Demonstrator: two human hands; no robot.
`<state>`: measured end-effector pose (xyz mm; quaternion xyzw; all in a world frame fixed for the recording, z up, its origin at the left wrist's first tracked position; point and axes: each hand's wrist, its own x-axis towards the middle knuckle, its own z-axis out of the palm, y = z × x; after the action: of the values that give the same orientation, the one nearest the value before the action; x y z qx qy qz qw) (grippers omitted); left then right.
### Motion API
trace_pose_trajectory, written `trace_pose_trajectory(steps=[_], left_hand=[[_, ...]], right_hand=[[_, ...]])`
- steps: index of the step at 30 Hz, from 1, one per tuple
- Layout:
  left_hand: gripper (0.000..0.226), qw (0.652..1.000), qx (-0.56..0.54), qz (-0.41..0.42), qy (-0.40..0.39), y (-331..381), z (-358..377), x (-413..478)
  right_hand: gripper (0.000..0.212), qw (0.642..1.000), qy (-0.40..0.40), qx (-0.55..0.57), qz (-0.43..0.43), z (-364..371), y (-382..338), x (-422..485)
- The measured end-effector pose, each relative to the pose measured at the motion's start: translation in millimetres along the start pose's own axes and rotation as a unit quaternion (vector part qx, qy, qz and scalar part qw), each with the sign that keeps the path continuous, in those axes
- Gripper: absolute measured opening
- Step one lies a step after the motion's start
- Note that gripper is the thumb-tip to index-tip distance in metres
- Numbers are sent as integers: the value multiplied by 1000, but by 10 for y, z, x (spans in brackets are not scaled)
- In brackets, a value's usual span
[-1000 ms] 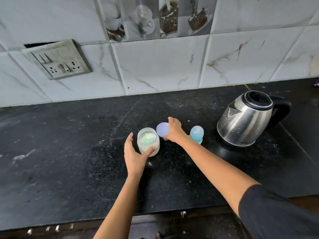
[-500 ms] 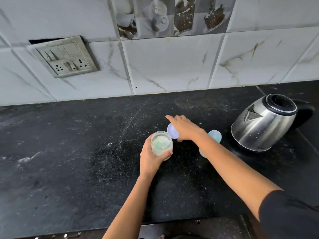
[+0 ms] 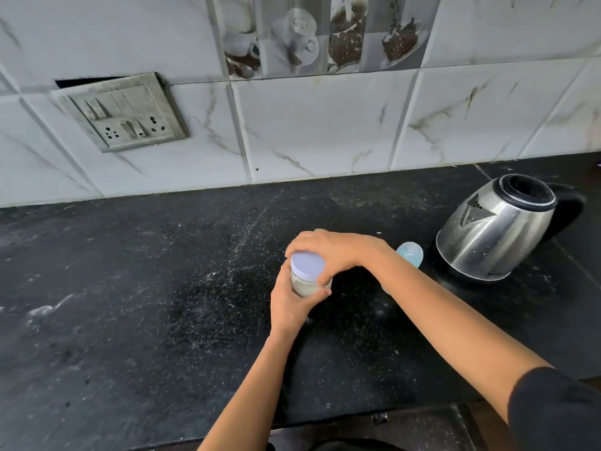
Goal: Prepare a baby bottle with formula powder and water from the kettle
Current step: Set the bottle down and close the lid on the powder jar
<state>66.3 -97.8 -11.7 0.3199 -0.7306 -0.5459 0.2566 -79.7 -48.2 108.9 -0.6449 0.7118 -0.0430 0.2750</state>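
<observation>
So the formula jar [image 3: 304, 284] is about mid-countertop [image 3: 130, 288], a bit right of centre and well in from the front edge. We can't quite tell if its base rests on the stone or is lifted a touch. The pale lilac lid [image 3: 307, 264] sits on its mouth. Our left hand [image 3: 291, 304] is wrapped round the glass body from the near side, thumb and fingers curled on it. Our right hand [image 3: 335, 252] comes over the top, fingertips clamped on the lid's rim. So we're at the lid step of the powder part; twisting on or off, one picture won't say. The baby bottle [image 3: 410, 253], pale blue dome cap, stands just behind our right wrist, half hidden, near the steel kettle [image 3: 497, 229] by the right end, toward the back edge. Next we reckon it needs a steady twist while the left hand keeps the jar level, forearm clear of the bottle.
</observation>
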Motion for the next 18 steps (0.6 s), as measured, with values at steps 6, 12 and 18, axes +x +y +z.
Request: trace_pose_trajectory(steps=[6, 12, 18], left_hand=[[87, 1000, -5, -9, -10, -3, -1, -5], [81, 999, -31, -4, -9, 11, -2, -26], [82, 999, -19, 0, -26, 25, -10, -24]], right_hand=[[69, 998, 37, -47, 32, 70, -72, 8], [62, 977, 109, -151, 100, 241, -172, 37], [79, 949, 126, -218, 190, 302, -281, 140]])
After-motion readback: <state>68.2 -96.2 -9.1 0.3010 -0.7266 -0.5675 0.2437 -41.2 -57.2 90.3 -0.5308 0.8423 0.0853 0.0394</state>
